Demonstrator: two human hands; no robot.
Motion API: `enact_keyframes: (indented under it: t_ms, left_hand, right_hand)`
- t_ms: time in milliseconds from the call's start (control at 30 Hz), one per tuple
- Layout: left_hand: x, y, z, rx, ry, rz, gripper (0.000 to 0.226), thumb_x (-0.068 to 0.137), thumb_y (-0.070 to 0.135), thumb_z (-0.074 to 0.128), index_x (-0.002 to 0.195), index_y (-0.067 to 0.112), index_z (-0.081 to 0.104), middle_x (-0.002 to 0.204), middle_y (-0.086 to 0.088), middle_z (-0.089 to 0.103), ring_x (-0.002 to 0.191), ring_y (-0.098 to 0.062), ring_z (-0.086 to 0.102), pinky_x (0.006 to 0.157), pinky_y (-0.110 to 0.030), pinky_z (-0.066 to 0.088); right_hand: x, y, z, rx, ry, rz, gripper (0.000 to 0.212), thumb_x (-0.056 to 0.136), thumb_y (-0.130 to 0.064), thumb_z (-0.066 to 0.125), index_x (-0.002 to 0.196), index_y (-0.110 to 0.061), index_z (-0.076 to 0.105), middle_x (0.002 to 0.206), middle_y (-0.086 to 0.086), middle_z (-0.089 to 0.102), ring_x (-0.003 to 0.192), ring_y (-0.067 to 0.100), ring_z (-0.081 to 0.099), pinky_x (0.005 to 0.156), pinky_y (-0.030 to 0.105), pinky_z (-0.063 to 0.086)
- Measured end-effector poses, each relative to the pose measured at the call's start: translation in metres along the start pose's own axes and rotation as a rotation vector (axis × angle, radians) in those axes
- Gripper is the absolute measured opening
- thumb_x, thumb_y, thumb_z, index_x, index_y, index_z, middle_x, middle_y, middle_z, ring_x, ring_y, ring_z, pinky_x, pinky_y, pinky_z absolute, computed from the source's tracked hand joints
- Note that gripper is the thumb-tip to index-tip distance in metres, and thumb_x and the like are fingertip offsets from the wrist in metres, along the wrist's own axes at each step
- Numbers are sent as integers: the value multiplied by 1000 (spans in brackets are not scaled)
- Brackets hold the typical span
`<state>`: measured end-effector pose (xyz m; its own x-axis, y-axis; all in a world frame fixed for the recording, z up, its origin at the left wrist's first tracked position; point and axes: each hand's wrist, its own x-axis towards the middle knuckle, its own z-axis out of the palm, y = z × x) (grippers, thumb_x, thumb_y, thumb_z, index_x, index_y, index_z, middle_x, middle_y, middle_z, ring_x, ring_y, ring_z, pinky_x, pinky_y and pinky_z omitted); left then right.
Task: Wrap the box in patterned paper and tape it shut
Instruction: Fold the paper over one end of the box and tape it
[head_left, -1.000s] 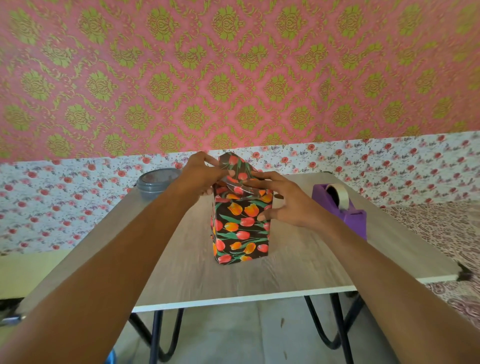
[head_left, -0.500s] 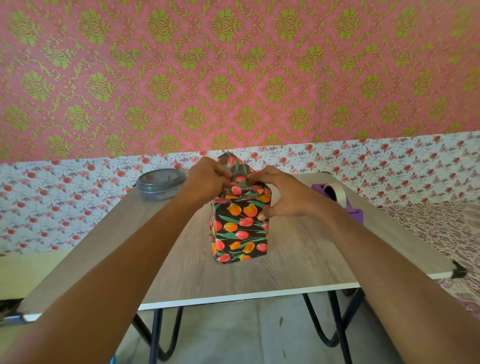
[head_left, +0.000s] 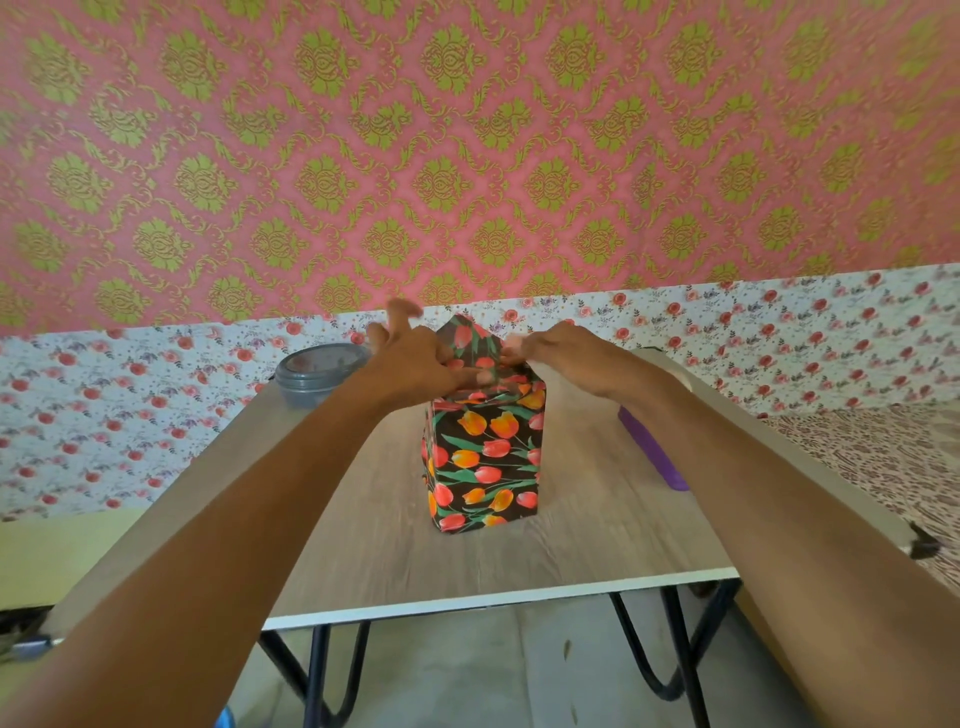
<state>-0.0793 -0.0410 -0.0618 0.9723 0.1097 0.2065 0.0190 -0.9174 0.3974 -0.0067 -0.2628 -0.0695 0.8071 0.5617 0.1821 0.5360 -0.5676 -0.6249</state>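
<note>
The left hand (head_left: 415, 366) has opened since half a second ago: fingers that were curled round the top fold now fan upward and apart, while the thumb lies flat along the folded top of the box (head_left: 483, 457). The right hand (head_left: 569, 353) has risen slightly, and its forearm now hides most of the tape dispenser (head_left: 655, 454), which showed more fully before.

The box stands upright near the middle of the table (head_left: 597, 530), already covered on its visible sides in the patterned paper (head_left: 488, 473), black with red and orange tulips. At its top a pointed flap (head_left: 467, 338) of the same paper sticks up between the two hands. The left hand comes in from 9 o'clock of the box top and the right from 3 o'clock. The right fingertips (head_left: 513, 354) meet the flap's right edge, but motion blur makes it impossible to tell whether they pinch the paper or only press on it.

A grey lidded container (head_left: 318, 374) sits at about 10 o'clock of the box, near the table's far left corner. The purple dispenser lies at 3 o'clock, well apart from the box. Pink and green damask wallpaper (head_left: 467, 156) fills the wall behind.
</note>
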Motion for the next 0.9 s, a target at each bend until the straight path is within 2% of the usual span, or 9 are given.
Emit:
enact_keyframes:
  t_ms: [100,167,267,400,567,667,733,800,900]
  left_hand:
    - [2,-4,0,157,11,154,57,80,81,57,72,25,65,149,17,19,136,-28,20,111,-67,23]
    - [5,-7,1,172,-81,221,61,88,79,45,113,29,71,161,13,23,146,-27,20,118,-64,15]
    - [4,-13,4,1,-183,249,81,91,76,43,156,28,38,167,5,24,152,-24,24,124,-52,16]
    - [2,-20,5,-177,-207,186,98,77,80,55,158,29,33,162,1,36,146,-25,36,114,-39,27]
    - [2,-18,13,-201,-256,151,107,63,79,75,152,39,33,148,16,46,137,-18,45,117,-46,32]
    - [-3,-14,18,-295,-243,162,88,74,57,82,146,33,38,120,28,49,114,-7,55,100,-29,45]
    - [-3,-13,18,-339,-244,179,67,84,45,77,138,32,41,113,29,47,104,0,54,88,-19,44]
    - [-8,-9,15,-404,-262,163,47,93,55,64,129,33,44,115,25,52,109,-4,55,95,-24,43]
    - [-4,-15,18,-396,-231,164,63,93,78,34,139,38,49,147,6,50,140,-21,43,120,-54,24]
  right_hand:
    - [11,5,11,-85,53,-101,32,92,-48,70,111,-23,76,113,-3,70,109,16,64,104,46,48]
    - [12,8,14,-73,52,-114,30,93,-44,71,120,-30,71,124,-11,62,119,11,58,109,46,44]
    - [7,4,14,-31,-21,-93,48,97,-41,66,142,-28,58,151,-11,43,140,15,41,118,43,31]
    - [2,-1,16,149,-223,-40,67,100,-28,62,159,-24,31,169,-6,16,154,16,16,119,33,18]
    - [2,8,19,124,-286,36,98,90,-5,71,163,-35,12,169,-15,-1,154,12,6,119,35,22]
    - [0,11,20,126,-291,37,107,84,1,73,161,-41,13,168,-19,-2,155,14,6,124,48,24]
    - [-1,11,21,127,-288,26,109,82,4,74,161,-40,13,168,-18,-2,153,12,7,123,44,24]
    - [0,11,20,149,-290,22,110,79,2,77,162,-36,15,168,-13,4,152,14,13,119,38,28]
    - [2,11,19,238,-295,9,107,71,-12,77,160,-32,22,161,-6,24,144,22,33,100,31,41]
